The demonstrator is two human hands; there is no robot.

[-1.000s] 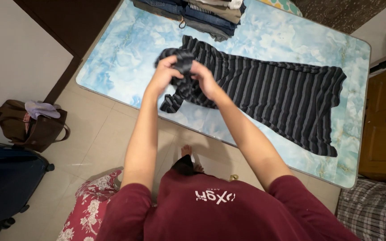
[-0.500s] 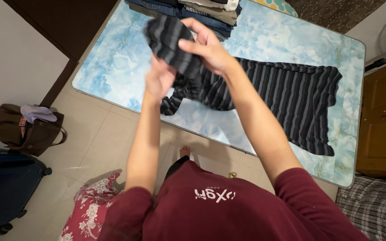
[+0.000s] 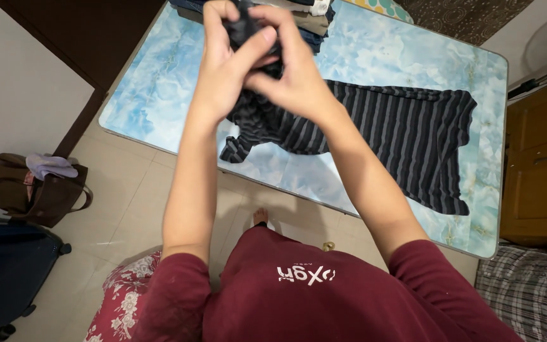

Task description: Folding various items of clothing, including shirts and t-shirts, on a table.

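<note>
head view: both hands were raised together, left hand (image 3: 223,66) and right hand (image 3: 292,79) clamped on the bunched top of the striped garment (image 3: 406,136), lifting it so the rest trailed flat across the table (image 3: 153,95).

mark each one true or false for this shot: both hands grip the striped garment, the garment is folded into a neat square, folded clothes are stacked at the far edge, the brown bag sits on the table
1. Both the left hand and the right hand grip one end of the striped garment. True.
2. The garment is folded into a neat square. False: most of it lies spread along the table, with one end bunched in the hands.
3. Folded clothes are stacked at the table's far edge. True.
4. The brown bag sits on the table. False: it stands on the floor by the wall.
</note>
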